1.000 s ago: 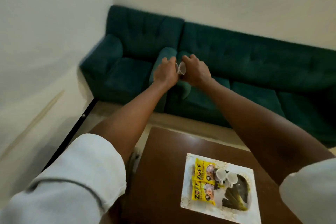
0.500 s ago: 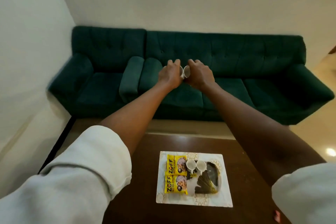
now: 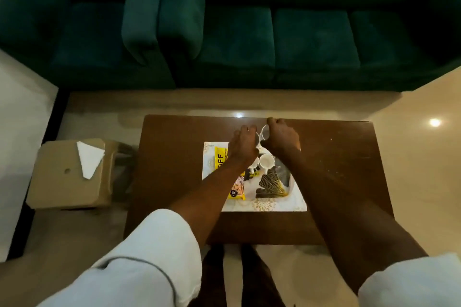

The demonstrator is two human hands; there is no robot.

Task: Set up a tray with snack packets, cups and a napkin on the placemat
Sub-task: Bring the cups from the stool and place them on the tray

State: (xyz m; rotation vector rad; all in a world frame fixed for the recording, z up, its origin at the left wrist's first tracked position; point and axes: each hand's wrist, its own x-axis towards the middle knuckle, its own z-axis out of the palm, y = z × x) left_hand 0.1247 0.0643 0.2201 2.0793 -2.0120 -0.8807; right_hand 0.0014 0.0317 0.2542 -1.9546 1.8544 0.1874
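Cups point(image 3: 265, 132), one gripped in the curled left hand point(image 3: 245, 143) and one in the curled right hand point(image 3: 282, 142), hover over the far edge of the placemat point(image 3: 264, 205) and should land upright beside the two cups point(image 3: 266, 161) on the tray point(image 3: 272, 188).

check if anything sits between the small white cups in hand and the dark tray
Two standing white cups occupy the dark gold-patterned tray right by the left hand and right hand holding the small white cups; yellow snack packets line its left. Its nearer part looks free.

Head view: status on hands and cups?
Left grip, right grip each holding a white cup by placemat's far edge. Two cups, packets already on tray. Napkin off on the side box.
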